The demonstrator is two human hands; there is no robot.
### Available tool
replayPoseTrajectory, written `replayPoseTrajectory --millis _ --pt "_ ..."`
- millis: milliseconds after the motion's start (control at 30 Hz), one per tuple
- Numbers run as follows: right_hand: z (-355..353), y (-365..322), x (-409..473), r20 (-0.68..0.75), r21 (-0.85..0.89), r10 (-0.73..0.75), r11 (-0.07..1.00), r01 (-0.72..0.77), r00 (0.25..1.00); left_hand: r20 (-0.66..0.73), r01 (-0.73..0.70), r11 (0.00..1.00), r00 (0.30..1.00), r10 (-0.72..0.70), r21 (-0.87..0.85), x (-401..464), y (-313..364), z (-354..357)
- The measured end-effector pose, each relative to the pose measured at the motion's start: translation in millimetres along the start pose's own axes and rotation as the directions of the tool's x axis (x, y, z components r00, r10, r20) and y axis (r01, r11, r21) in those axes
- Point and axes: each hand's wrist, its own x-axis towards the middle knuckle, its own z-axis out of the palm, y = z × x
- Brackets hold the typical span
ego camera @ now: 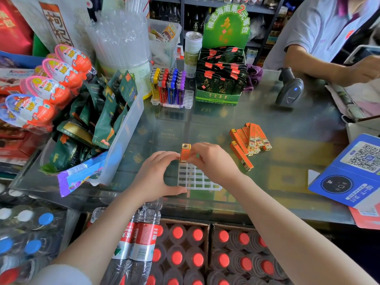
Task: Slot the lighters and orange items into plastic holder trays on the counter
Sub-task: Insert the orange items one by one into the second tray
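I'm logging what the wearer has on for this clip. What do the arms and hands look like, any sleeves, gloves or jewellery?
Both forearms are bare. The left hand and right hand wear no gloves, and no rings or watch show. A pale sleeve edge appears near the left elbow.

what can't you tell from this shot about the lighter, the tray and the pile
- Head view: whether the orange lighter is seated in the clear tray yet; the fingers of both hands hide its base.
- Which hand carries it: left hand and right hand both touch it.
- The exact count in the orange pile; they overlap.
- Lighter print: too small.
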Motion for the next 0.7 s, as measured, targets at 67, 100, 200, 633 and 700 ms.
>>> replayPoseTrajectory --millis 67,100,200,633,700 --pt "-4 14 -9 -0.012 -0.048 0.095 0.994 -0.096 0.995 -0.002 -0.008 1.0 1.0 0.008 -0.014 -1 -1 0" --pt "-9 23 -13 -0.094 -0.061 0.144 0.987 -0.15 0.985 -0.002 -0.008 1.0 1.0 0.007 -0.013 -1 -1 0" --pt "-26 46 -26 -0.306 -0.187 0.289 0.916 -0.355 0.907 -0.007 0.004 1.0 1.0 -0.003 0.013 -1 -2 2" --pt "-12 42 -20 -0.234 -0.381 0.462 0.766 -0.518 0.856 0.009 0.024 1.0 1.0 -0.025 0.019 -3 0 2" --pt "-16 42 -16 -0.215 -0.32 0.473 0.792 -0.519 0.854 0.009 0.022 1.0 1.0 -0.022 0.015 -3 0 2"
